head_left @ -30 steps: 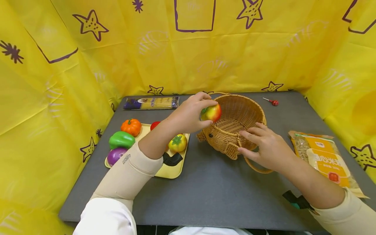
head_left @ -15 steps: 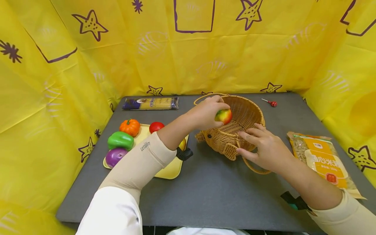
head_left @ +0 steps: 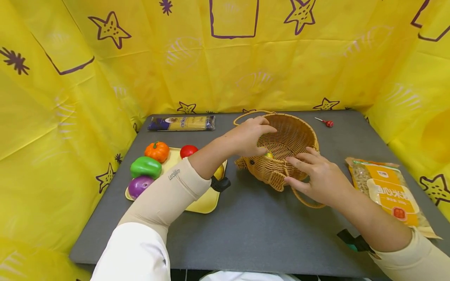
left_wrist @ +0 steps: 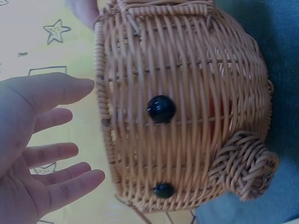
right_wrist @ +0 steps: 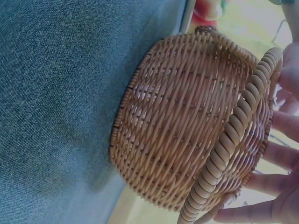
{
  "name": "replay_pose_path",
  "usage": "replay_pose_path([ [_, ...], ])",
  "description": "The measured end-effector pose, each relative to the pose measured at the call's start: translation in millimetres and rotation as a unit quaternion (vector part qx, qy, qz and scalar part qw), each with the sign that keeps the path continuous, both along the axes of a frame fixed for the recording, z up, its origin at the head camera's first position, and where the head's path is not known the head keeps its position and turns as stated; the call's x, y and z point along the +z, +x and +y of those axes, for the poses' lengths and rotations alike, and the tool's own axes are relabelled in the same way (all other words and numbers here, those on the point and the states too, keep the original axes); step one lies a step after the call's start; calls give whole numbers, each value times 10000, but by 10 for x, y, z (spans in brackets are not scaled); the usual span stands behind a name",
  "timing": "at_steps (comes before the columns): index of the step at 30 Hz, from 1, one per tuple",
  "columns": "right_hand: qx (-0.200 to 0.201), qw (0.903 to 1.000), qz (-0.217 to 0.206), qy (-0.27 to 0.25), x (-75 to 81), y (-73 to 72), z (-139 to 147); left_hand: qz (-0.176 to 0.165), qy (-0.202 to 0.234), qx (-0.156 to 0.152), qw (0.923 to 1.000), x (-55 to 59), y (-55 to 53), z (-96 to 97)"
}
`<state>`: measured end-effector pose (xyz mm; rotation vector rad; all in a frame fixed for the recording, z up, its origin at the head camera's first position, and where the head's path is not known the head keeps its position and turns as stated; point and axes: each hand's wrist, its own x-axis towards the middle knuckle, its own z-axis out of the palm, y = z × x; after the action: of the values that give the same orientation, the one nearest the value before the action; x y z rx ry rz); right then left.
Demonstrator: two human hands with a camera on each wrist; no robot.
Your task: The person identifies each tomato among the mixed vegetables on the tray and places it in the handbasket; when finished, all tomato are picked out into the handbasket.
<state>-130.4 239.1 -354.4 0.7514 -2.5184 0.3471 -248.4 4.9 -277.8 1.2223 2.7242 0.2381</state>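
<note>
A wicker basket [head_left: 261,168] with an animal face and looped handles stands on the table, its mouth upward. Over its left rim my left hand [head_left: 251,136] hovers with fingers spread and nothing between them; the left wrist view shows the fingertips [left_wrist: 86,86] by the rim. Inside the basket a yellow bit of a toy fruit [head_left: 268,155] shows past the rim, the rest of it hidden. My right hand [head_left: 318,175] rests at the near right rim, fingers extended. In the right wrist view its fingers [right_wrist: 275,156] reach the rim beside the wrapped handle [right_wrist: 229,135].
Left of the basket lies a pale yellow tray [head_left: 205,207] with a toy pumpkin [head_left: 157,152], green pepper [head_left: 145,168], purple vegetable [head_left: 140,186], red one [head_left: 188,151] and yellow one [head_left: 219,172]. Around are a pasta packet [head_left: 183,123], a lollipop [head_left: 328,123] and a yellow bag [head_left: 390,191].
My left hand carried the red-and-yellow toy fruit rightward over the basket and let it go; it now lies inside. My right hand has stayed at the rim.
</note>
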Motion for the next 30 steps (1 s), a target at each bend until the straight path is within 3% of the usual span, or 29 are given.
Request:
replay_pose_path([
  [8,78,9999,80,-60,-9,-11,-3,87,311,79,9994,84,63,-276],
  [15,53,9999,15,-84,-10,-15,-3,-163,-13,381,9991,57,95,-619],
  [23,-27,10000,-14,-84,-10,-10,-2,-375,-632,552,9958,-154,111,-889],
  [30,-4,10000,-20,-86,4,-8,-16,-536,-966,437,9929,-405,147,-1027],
])
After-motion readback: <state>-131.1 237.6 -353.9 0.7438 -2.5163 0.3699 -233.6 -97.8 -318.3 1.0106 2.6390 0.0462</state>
